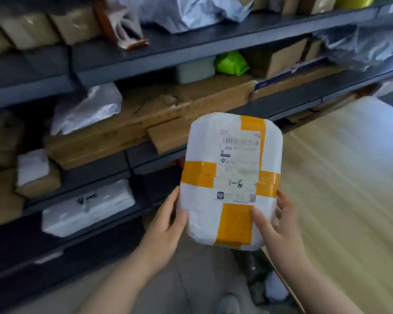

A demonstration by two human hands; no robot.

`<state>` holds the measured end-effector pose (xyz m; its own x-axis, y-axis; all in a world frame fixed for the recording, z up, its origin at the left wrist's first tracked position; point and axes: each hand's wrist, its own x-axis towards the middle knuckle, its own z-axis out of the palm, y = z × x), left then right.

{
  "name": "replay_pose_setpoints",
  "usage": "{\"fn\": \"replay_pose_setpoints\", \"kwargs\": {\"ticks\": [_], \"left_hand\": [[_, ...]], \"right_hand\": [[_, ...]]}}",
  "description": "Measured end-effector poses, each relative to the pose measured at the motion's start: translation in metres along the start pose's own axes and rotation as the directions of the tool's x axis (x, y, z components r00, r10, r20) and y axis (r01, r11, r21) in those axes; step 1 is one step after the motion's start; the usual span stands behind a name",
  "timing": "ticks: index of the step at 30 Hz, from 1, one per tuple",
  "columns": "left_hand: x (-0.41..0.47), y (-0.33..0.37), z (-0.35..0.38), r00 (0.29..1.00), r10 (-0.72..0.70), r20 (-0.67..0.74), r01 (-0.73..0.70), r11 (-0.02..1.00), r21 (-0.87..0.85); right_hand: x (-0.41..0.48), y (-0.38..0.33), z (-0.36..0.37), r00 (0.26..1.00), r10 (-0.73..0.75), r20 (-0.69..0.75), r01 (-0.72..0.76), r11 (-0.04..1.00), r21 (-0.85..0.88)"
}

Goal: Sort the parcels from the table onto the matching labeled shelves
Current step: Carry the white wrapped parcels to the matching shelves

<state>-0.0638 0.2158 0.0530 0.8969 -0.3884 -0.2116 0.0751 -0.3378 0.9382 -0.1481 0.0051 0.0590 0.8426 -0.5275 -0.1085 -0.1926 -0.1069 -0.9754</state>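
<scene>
A white padded parcel crossed with orange tape is held upright in front of me. Its shipping label faces me, and "1-8" is handwritten on a white strip. My left hand grips its lower left edge with the thumb on the front. At the lower right corner, my right hand holds it, thumb pressed on the orange tape. Dark grey shelves full of parcels run behind it.
Long flat cardboard boxes lie on the middle shelf, beside a silver mailer and a green bag. A white parcel sits on a lower shelf. The light wooden table is at right. Dark items lie on the floor below.
</scene>
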Motion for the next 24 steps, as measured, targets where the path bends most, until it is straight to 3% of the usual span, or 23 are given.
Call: {"fn": "replay_pose_setpoints", "kwargs": {"ticks": [5,10,13,17,20,24], "left_hand": [[-0.083,-0.043,-0.119,0.962,0.009,-0.274,-0.043,0.992,-0.119],[-0.185,-0.095,-0.213,0.852,-0.011,-0.523,-0.092,0.981,-0.170],[-0.248,-0.125,-0.254,0.755,-0.084,-0.651,-0.073,0.975,-0.210],[-0.325,-0.160,-0.290,0.591,-0.207,-0.779,0.019,0.970,-0.243],[-0.368,-0.181,-0.301,0.449,-0.270,-0.852,0.062,0.960,-0.272],[-0.404,-0.205,-0.305,0.263,-0.368,-0.892,0.102,0.930,-0.354]], "right_hand": [[-0.047,-0.034,0.130,0.954,-0.127,0.273,0.122,0.992,0.037],[-0.121,-0.054,0.252,0.838,-0.243,0.488,0.212,0.970,0.118],[-0.167,-0.057,0.312,0.701,-0.251,0.667,0.226,0.966,0.126],[-0.217,-0.060,0.379,0.441,-0.221,0.870,0.357,0.933,0.056],[-0.245,-0.055,0.422,0.291,-0.162,0.943,0.456,0.890,0.012],[-0.278,-0.046,0.474,0.153,-0.090,0.984,0.504,0.864,0.001]]}}
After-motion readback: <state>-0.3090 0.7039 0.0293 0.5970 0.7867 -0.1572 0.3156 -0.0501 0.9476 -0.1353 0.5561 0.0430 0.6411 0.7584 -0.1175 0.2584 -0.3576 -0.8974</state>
